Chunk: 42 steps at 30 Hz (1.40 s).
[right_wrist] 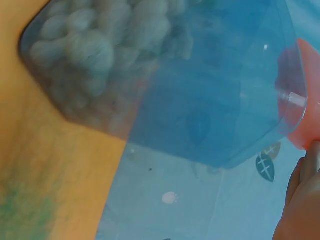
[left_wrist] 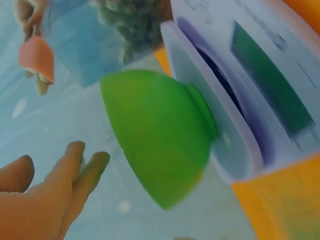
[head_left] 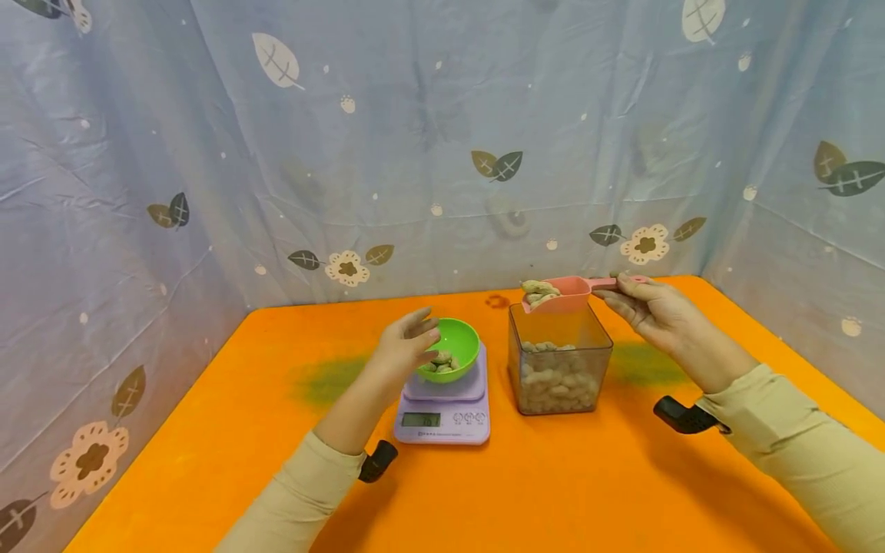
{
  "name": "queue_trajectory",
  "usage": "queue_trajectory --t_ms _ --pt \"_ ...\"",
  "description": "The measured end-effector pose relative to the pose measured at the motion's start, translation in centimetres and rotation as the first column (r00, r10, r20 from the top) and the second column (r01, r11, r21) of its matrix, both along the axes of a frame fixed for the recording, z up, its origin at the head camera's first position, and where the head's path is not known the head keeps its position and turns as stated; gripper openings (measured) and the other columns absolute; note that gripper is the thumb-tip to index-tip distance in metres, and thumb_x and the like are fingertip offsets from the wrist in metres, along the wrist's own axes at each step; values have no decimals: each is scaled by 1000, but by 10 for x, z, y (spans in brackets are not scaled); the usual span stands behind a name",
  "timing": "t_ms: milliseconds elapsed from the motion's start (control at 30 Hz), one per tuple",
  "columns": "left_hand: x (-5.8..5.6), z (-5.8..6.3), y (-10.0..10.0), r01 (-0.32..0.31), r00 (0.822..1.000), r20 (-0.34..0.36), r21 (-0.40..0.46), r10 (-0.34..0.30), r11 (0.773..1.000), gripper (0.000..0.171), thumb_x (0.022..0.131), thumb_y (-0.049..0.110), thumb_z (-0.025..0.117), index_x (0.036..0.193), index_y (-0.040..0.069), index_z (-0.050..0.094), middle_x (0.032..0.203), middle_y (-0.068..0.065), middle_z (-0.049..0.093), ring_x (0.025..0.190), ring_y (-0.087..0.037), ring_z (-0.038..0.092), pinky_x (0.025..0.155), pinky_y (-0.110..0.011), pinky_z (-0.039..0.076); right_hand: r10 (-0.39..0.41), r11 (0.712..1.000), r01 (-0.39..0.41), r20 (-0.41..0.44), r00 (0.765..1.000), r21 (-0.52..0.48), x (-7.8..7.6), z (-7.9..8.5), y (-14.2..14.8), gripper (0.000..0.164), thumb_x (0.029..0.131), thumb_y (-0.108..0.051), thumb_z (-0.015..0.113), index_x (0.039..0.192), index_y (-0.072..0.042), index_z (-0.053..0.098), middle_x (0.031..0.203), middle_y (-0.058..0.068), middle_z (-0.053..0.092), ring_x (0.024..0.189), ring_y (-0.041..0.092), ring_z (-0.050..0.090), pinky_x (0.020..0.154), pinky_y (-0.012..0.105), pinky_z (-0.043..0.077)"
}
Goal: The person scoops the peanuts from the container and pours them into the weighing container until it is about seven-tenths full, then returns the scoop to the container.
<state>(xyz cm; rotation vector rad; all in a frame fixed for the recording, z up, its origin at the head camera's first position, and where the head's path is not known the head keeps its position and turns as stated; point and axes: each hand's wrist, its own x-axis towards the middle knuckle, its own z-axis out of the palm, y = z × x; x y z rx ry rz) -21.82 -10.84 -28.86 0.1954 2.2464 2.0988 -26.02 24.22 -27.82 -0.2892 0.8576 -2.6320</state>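
Note:
My right hand pinches the handle of a pink scoop just above the rim of a clear square container. Several peanuts lie in the scoop's front end, and more peanuts fill the lower part of the container. My left hand hovers beside a green bowl, fingers apart and loosely bent, holding nothing. The left wrist view shows a gap between these fingers and the bowl. A few peanuts sit inside the bowl, which stands on a purple kitchen scale.
An orange cloth with green patches covers the table. Patterned curtains close off the back and both sides. The container stands right of the scale with a narrow strip of cloth between them. Dark devices are strapped at both wrists.

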Motion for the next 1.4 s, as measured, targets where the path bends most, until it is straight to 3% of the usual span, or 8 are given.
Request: queue_trajectory --t_ms 267,433,633,967,1200,1267,1400 --pt "-4 -6 -24 -113 993 -37 -42 111 993 53 100 -1 47 149 -6 28 150 -24 36 136 -38 37 111 -47 37 22 1000 -22 -21 1000 2 -5 8 -21 30 102 -3 39 94 11 65 94 25 68 89 33 70 81 31 58" --pt "-9 -12 -33 -145 989 -36 -73 143 987 54 100 -2 48 149 -7 27 150 -26 34 136 -39 35 111 -48 36 15 1000 -15 -4 1000 23 -8 15 -35 30 102 -3 40 93 10 66 93 25 68 88 33 71 78 30 59" --pt "-18 -22 -39 -125 992 11 -55 126 991 55 99 -4 46 150 -8 23 151 -30 28 136 -43 34 109 -51 38 -20 997 18 20 1000 81 -11 19 -51 27 100 0 44 90 9 68 92 22 68 84 30 71 76 29 59" --pt "-31 -40 -42 -37 994 105 74 29 997 54 97 -14 37 148 -15 17 147 -39 26 130 -50 38 109 -52 37 11 972 2 -57 998 234 -16 19 -75 32 102 -1 41 86 5 68 85 20 71 76 22 72 66 23 59" --pt "-30 -42 -43 -52 990 132 73 42 996 52 98 -13 38 147 -14 22 147 -36 29 130 -47 40 108 -48 39 -14 901 70 -132 991 428 -15 25 -94 18 102 -3 45 95 4 60 83 14 71 77 16 71 70 20 58" --pt "-30 -42 -42 -54 990 136 75 44 996 52 98 -13 38 147 -14 23 146 -36 30 129 -46 41 108 -47 39 -26 863 102 -158 987 495 -15 26 -102 13 102 -2 45 106 6 54 83 11 71 77 15 71 71 20 58" --pt "-30 -42 -42 -56 990 136 82 45 995 52 98 -13 38 147 -14 23 146 -36 31 129 -46 41 108 -47 39 -28 749 163 -215 976 642 -16 29 -118 34 102 -3 46 131 13 39 87 6 69 78 12 70 72 19 58"
